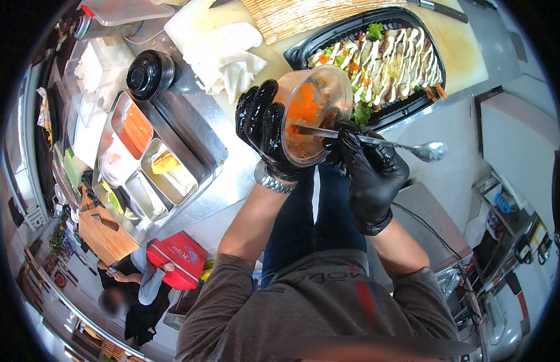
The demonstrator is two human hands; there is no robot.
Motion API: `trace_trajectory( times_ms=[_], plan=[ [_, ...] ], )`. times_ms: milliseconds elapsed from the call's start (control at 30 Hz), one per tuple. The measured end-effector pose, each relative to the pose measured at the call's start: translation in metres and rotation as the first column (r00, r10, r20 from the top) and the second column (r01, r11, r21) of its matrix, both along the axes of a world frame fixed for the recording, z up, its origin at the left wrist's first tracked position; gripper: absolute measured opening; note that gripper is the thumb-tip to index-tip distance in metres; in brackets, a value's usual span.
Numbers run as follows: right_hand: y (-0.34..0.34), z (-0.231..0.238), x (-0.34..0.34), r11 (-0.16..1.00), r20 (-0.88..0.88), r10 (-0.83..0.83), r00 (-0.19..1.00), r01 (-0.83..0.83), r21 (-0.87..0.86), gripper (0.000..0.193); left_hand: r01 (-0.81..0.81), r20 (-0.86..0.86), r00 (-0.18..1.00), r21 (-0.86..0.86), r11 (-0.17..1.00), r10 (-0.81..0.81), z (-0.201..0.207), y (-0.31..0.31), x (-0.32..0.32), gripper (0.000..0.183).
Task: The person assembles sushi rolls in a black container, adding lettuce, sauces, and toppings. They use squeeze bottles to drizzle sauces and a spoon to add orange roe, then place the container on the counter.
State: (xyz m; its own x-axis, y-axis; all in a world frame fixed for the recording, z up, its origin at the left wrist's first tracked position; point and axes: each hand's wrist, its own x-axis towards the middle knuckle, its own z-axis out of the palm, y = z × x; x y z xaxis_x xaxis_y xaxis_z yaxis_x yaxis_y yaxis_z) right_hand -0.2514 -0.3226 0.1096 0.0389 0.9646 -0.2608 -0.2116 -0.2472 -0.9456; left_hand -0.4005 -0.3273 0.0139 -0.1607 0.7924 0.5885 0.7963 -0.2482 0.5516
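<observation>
My left hand [262, 128], in a shiny black glove, is closed around a clear round plastic tub [288, 85]. The tub tilts toward me, and orange roe [307, 104] clings to its inside. Black-gloved too, my right hand [376, 179] grips a metal spoon [432, 151] near the tub's rim. The spoon's thin handle end reaches into the tub, while its bowl points out to the right. Just beyond my hands lies a black plastic tray [297, 59] of food [406, 60] with white sauce stripes, green leaves and orange dabs.
A crumpled white cloth [232, 54] and a bamboo mat [280, 18] lie on the cutting board [464, 54], with a knife [443, 9] at its far edge. On the left stand a divided metal container [195, 188] of ingredients and black bowls [148, 75]. Another person [138, 308] is at lower left.
</observation>
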Motion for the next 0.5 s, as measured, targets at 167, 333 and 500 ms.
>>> trace_trajectory(
  times_ms=[167,333,500],
  plan=[
    [-0.005,0.008,-0.002,0.983,0.134,0.048,0.990,-0.023,-0.182,0.014,-0.091,-0.080,0.991,0.228,0.969,0.112,0.021,0.024,0.008,0.093],
    [-0.001,0.012,0.005,0.869,-0.396,-0.148,0.906,-0.072,-0.490,0.019,-0.078,-0.154,0.983,0.116,0.990,0.095,0.030,0.023,0.006,0.092],
    [0.013,0.014,0.026,0.910,-0.424,-0.259,0.868,0.071,-0.409,0.023,-0.102,-0.060,0.993,-0.046,0.994,0.099,0.018,0.004,0.005,0.106]
  ],
)
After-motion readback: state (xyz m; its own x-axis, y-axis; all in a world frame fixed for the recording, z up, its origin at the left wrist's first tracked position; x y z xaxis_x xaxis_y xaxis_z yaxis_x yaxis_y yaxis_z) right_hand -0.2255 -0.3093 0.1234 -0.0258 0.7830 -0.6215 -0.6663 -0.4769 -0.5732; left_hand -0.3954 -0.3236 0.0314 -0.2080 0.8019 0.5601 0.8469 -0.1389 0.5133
